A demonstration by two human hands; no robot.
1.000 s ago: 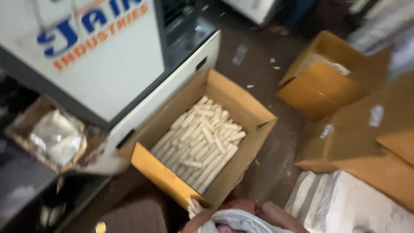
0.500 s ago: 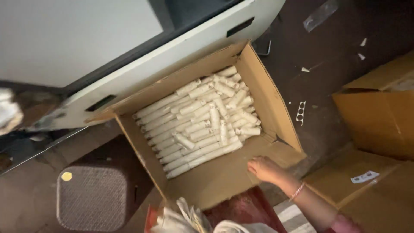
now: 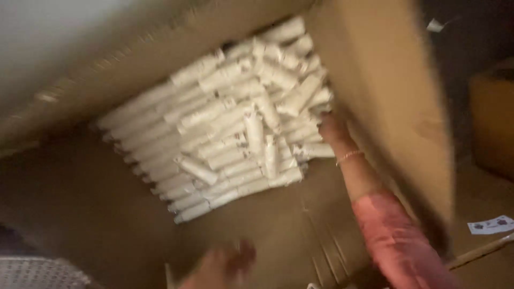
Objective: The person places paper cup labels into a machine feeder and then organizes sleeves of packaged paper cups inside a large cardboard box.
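White tubes (image 3: 225,123) lie against the right hand (image 3: 332,128); its grip cannot be told

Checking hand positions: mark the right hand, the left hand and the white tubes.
right hand (image 3: 331,128), head view, back of the hand
left hand (image 3: 227,262), head view, blurred palm area
white tubes (image 3: 225,128), head view, middle of the pile

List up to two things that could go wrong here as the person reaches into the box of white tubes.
1. The right hand reaches the edge of the loosely heaped white tubes; several lie crosswise, so pulling one could shift or roll others.
2. The cardboard box flap leans over the right forearm and could snag the pink sleeve. The left hand is blurred, its grip unclear.
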